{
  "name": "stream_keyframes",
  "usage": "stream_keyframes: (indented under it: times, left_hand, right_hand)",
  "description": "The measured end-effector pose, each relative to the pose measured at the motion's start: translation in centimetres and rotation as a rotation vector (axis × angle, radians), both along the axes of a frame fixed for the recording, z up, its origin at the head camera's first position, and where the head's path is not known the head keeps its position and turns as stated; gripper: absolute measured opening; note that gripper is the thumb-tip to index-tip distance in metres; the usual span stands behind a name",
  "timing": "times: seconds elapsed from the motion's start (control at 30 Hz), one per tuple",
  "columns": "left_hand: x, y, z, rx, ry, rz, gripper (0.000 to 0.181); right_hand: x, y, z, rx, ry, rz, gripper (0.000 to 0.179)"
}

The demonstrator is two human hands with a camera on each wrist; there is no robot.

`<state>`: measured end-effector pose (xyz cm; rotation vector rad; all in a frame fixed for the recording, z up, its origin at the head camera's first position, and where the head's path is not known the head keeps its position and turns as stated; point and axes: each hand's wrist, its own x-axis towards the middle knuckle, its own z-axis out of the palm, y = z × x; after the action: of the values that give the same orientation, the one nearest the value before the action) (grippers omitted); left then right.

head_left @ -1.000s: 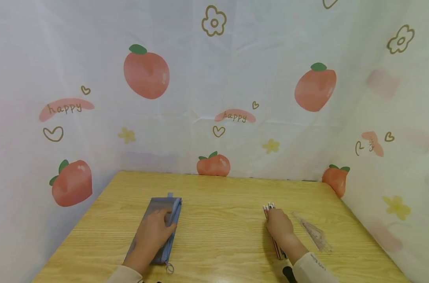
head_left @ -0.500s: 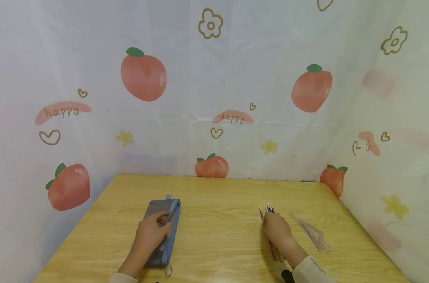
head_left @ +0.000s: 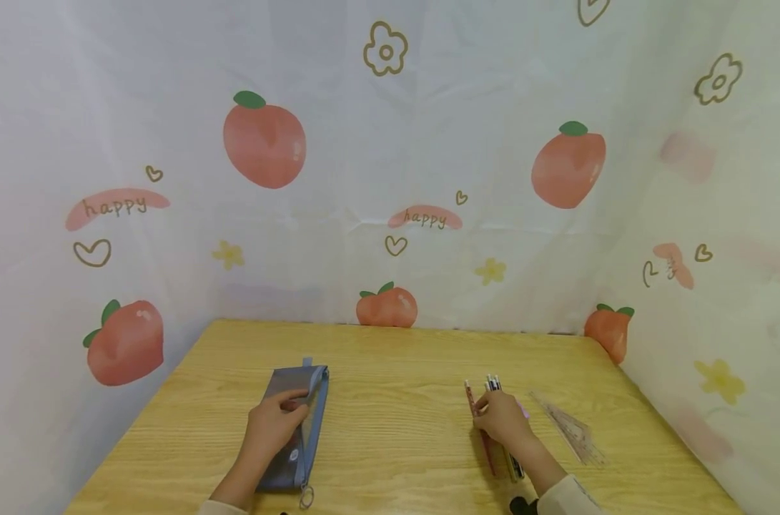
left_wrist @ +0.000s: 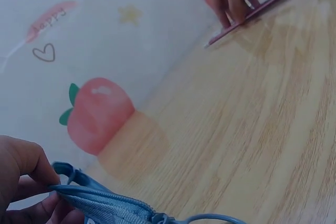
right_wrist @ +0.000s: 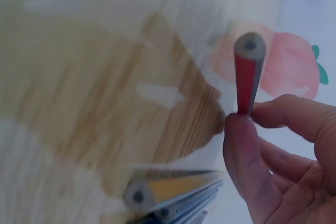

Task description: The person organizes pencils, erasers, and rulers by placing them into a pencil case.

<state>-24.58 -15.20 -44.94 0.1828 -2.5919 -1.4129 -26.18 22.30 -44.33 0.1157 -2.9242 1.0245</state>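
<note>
A blue zippered pencil case (head_left: 288,378) lies on the left of the table, its zip side facing right and gaping a little. My left hand (head_left: 270,429) pinches the case's edge beside the zip, as the left wrist view shows, where the zip (left_wrist: 115,198) runs away from the fingertips. On the right, my right hand (head_left: 504,420) pinches a red pencil (right_wrist: 247,77) between thumb and finger, apart from the others. Beneath and beside that hand lie several more pencils (head_left: 514,466), one of them yellow (right_wrist: 176,188); the hand partly hides them.
Clear set squares (head_left: 573,431) lie right of the pencils. A small pink thing (head_left: 524,410) peeks out behind the right hand. Wood-grain table (head_left: 390,415) spreads between the hands, with a white fruit-printed curtain (head_left: 338,214) along its back and sides.
My right hand has drawn the red pencil leftward, away from the bundle. The left fingers have raised the case's edge, and its opening gapes wider. The head view has shifted slightly.
</note>
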Motion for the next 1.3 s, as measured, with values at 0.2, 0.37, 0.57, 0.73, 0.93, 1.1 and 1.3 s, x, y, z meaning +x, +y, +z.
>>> stream_keyframes:
  times: [0.2, 0.37, 0.57, 0.73, 0.93, 1.1, 1.3]
  left_hand:
    - [0.1, 0.2, 0.3, 0.044, -0.007, -0.01, 0.039]
    - [0.2, 0.4, 0.5, 0.071, -0.014, -0.026, 0.04]
    - [0.4, 0.9, 0.9, 0.107, -0.015, -0.03, 0.04]
    - [0.4, 1.5, 1.0, 0.139, -0.01, -0.023, 0.039]
    - [0.2, 2.4, 0.7, 0.177, -0.012, -0.029, 0.039]
    - [0.0, 3.4, 0.5, 0.215, -0.018, -0.041, 0.04]
    - [0.0, 4.4, 0.3, 0.273, -0.032, -0.071, 0.042]
  right_hand:
    - [0.1, 0.1, 0.0, -0.218, -0.104, 0.044, 0.025]
    - [0.1, 0.4, -0.1, -0.362, -0.214, 0.083, 0.032]
    - [0.2, 0.0, -0.2, -0.526, -0.302, 0.063, 0.038]
    - [0.1, -0.7, -0.4, -0.615, -0.339, 0.063, 0.04]
    - [0.1, -1.3, -0.6, -0.701, -0.365, 0.113, 0.042]
    - [0.1, -1.8, -0.9, -0.749, -0.382, 0.129, 0.042]
    - [0.0, -2.7, -1.4, -0.8, -0.407, 0.163, 0.044]
